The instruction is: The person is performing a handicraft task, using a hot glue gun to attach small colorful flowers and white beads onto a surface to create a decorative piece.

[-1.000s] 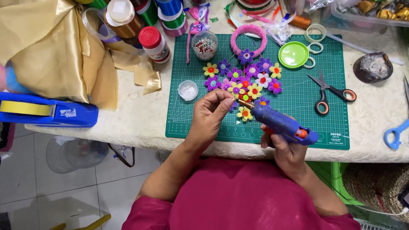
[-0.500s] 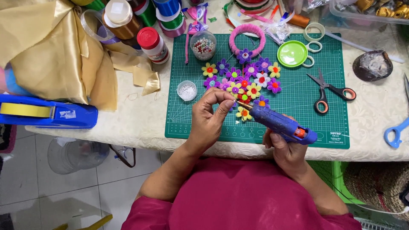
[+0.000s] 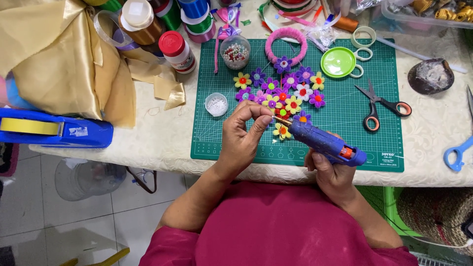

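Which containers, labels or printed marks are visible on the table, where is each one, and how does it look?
Bottle: left of the mat, white with red cap and printed label.
Bead jar: top edge of the mat, clear, round, mixed beads.
Tape dispenser: left table edge, blue, small white sticker.
Cutting mat: centre, green, white grid and printed corner mark.

Over a green cutting mat point(image 3: 345, 128), the right hand point(image 3: 331, 170) aims a blue glue gun point(image 3: 322, 143) at the left hand's point(image 3: 242, 135) pinched fingertips point(image 3: 265, 118), beside felt flowers point(image 3: 283, 93).
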